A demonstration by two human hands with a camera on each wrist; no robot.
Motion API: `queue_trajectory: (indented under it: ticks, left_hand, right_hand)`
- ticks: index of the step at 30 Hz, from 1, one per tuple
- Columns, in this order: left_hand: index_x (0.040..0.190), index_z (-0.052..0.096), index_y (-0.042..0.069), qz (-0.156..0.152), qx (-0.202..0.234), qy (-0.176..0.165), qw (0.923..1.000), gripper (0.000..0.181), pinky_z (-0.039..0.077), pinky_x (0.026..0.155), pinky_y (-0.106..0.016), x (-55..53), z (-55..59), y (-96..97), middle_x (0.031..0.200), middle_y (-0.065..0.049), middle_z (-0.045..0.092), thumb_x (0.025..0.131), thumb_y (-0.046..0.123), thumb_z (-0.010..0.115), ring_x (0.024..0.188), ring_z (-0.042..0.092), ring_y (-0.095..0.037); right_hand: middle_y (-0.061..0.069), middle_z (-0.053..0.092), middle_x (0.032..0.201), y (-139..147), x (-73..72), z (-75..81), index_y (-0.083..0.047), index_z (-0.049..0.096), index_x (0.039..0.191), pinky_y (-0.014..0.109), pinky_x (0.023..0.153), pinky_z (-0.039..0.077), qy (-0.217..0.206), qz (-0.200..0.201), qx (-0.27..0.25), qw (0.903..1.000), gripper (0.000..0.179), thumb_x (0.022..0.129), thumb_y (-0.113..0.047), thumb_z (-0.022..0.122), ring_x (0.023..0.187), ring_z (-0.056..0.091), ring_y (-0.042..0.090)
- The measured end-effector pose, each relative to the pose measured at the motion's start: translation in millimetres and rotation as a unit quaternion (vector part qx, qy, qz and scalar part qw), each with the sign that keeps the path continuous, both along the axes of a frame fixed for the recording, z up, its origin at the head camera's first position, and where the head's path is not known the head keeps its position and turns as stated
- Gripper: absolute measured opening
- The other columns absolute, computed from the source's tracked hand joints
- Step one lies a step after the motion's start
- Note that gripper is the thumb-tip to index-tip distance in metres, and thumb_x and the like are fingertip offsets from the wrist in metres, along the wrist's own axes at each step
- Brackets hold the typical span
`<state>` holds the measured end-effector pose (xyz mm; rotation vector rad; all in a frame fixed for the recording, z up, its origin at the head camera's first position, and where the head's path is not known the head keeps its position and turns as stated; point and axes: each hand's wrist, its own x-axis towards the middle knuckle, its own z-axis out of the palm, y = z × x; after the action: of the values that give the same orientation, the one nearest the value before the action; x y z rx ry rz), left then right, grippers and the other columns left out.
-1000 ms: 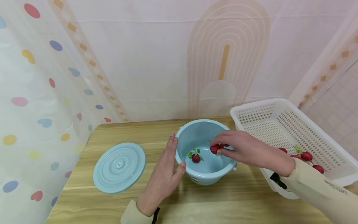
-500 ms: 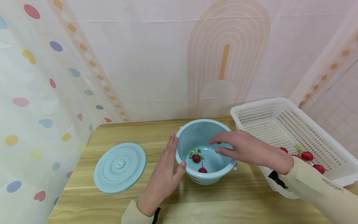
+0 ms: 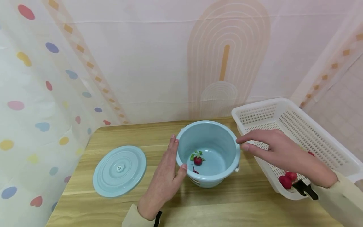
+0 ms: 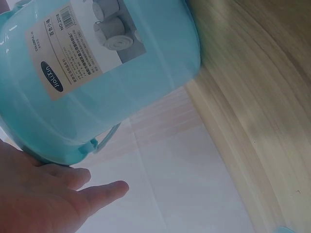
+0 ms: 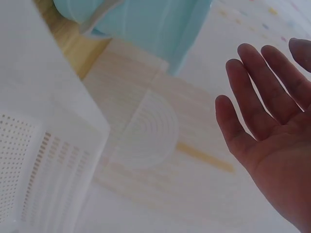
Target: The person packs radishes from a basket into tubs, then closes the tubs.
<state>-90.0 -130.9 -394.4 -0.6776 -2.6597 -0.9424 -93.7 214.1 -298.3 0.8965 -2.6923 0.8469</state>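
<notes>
A light blue bucket [image 3: 208, 179] stands upright on the table. On its floor lies a radish [image 3: 198, 160] with green leaves, and a second radish [image 3: 195, 171] is partly hidden by the near rim. With fingers straight, my left hand [image 3: 163, 181] rests against the bucket's left rim; in the left wrist view the labelled bucket side [image 4: 112, 92] fills the upper left. My right hand [image 3: 279, 154] holds nothing, its fingers relaxed, over the left part of the white basket [image 3: 265, 108] with fingertips near the bucket's right rim. Its palm [image 5: 277, 160] shows bare in the right wrist view.
Several red radishes [image 3: 285, 182] lie in the basket's near end, partly covered by my right arm. A round blue lid [image 3: 119, 171] lies flat on the wooden table [image 3: 227, 208] at left. A patterned curtain [image 3: 141, 63] hangs behind the table.
My right hand has released a radish into the bucket and moved right, out of it and over the basket. That radish rolled toward the near-left wall. My left hand stays against the rim.
</notes>
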Motion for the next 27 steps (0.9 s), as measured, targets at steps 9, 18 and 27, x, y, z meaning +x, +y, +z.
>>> queue_trajectory:
  ticks: [9,18,27]
  left_hand:
    - [0.165,0.02,0.004,0.0,-0.003,-0.002,1.0,0.074,0.027,0.122,-0.053,-1.1,-0.3,-0.6,0.174,0.001,0.005,0.102,0.029,0.049,0.157,0.021,-0.026]
    - [0.165,0.019,0.005,-0.003,0.003,0.003,1.0,0.075,0.028,0.122,-0.053,-1.1,-1.3,-0.2,0.174,0.002,0.005,0.101,0.027,0.051,0.157,0.02,-0.026]
    - [0.165,0.019,0.005,-0.004,0.002,0.01,0.9999,0.074,0.028,0.122,-0.054,-1.1,-2.0,0.0,0.174,0.001,0.005,0.103,0.031,0.048,0.157,0.019,-0.026]
  right_hand:
    - [-0.02,0.073,0.116,29.7,16.6,-5.7,-0.031,0.075,0.122,0.021,0.073,0.057,0.003,-0.06,-0.023,0.9979,0.031,0.096,-0.014,0.073,0.105,0.065,-0.002]
    - [-0.016,0.073,0.118,60.4,29.7,-18.8,-0.029,0.074,0.125,0.015,0.07,0.05,-0.015,-0.098,-0.034,0.9945,0.034,0.097,-0.01,0.071,0.089,0.068,0.002]
    - [-0.02,0.072,0.113,85.8,36.5,-38.3,-0.025,0.074,0.125,0.026,0.047,0.05,-0.065,-0.115,-0.057,0.9896,0.033,0.096,-0.008,0.071,0.079,0.063,0.004]
